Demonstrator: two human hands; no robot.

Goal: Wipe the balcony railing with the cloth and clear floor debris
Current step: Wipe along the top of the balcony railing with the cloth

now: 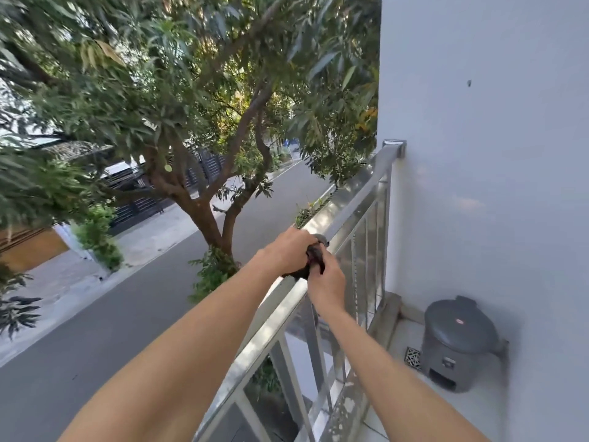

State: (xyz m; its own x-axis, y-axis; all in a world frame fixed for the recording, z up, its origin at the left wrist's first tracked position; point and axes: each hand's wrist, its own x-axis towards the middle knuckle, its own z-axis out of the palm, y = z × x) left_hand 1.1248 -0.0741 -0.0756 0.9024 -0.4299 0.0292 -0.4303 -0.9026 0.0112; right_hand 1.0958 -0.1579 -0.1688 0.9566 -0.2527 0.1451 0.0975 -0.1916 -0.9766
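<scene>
Coming in from the lower left of the frame, the left hand (288, 252) is pressing down on the dark cloth (314, 260), its grip folded over the bundle on top of the railing (350, 199) near frame centre. Just right of it, the right hand (326, 283) is pinching the cloth's near edge, its grip narrow on the fabric. The rail's long axis is running from lower centre up to the wall (478, 154) at upper right, so the unwiped stretch probably lies beyond both hands. The bin (459, 342) is standing at lower right.
</scene>
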